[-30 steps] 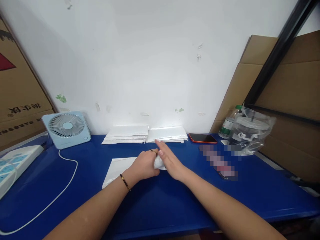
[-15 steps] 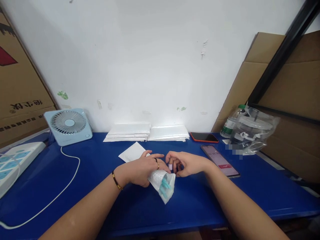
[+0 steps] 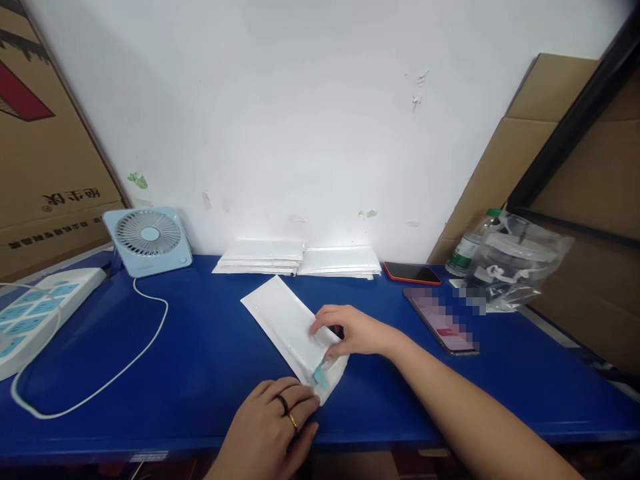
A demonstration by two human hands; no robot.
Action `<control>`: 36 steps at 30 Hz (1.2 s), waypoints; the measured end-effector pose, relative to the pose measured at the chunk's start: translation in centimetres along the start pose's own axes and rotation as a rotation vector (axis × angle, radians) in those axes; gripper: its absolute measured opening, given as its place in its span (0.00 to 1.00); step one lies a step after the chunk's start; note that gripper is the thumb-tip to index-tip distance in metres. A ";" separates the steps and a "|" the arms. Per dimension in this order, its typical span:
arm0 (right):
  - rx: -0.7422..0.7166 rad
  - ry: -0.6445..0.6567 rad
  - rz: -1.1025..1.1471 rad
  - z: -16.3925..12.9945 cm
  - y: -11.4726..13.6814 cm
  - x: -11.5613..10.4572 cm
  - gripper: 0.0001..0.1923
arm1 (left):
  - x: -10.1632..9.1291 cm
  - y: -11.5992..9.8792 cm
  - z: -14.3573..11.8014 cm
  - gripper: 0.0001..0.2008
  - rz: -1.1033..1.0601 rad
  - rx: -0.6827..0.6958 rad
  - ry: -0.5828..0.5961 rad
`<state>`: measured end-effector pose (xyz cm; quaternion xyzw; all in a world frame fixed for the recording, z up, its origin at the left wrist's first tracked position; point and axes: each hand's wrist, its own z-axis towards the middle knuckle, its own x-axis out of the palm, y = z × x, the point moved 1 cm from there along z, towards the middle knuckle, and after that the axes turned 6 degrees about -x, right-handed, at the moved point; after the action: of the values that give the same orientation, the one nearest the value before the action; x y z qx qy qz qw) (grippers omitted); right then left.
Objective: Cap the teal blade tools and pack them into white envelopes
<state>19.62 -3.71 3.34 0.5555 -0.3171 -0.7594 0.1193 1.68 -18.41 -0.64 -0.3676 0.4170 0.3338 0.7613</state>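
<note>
I am pressing my right hand [image 3: 350, 331] down on the white padded envelope [image 3: 290, 327], which is lying at a slant on the blue table [image 3: 200, 347] in front of the two stacks of envelopes [image 3: 300, 259]; my fingers are loosely curled and resting on its near end, pinning it rather than pinching it; my left hand [image 3: 273, 420] is sitting at the table's near edge, fingers pressed together, with the fingertips touching the envelope's open corner, where something teal [image 3: 320, 380] is poking out (I cannot tell what it is); to do this well I judge I should be keeping the right hand's weight flat so the envelope is not sliding on the smooth surface, and be easing the teal piece fully inside before closing the mouth; the phone [image 3: 443, 321] is lying near my right forearm, so I should be keeping my elbow in.
</note>
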 end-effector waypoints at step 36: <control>0.013 -0.052 -0.005 -0.3 -0.7 0.9 0.08 | -0.3 -0.5 2.0 0.15 0.097 -0.626 0.079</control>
<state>19.72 -3.76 2.18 0.5371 -0.3234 -0.7719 0.1056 2.72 -17.02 0.48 -0.5765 0.3404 0.4671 0.5776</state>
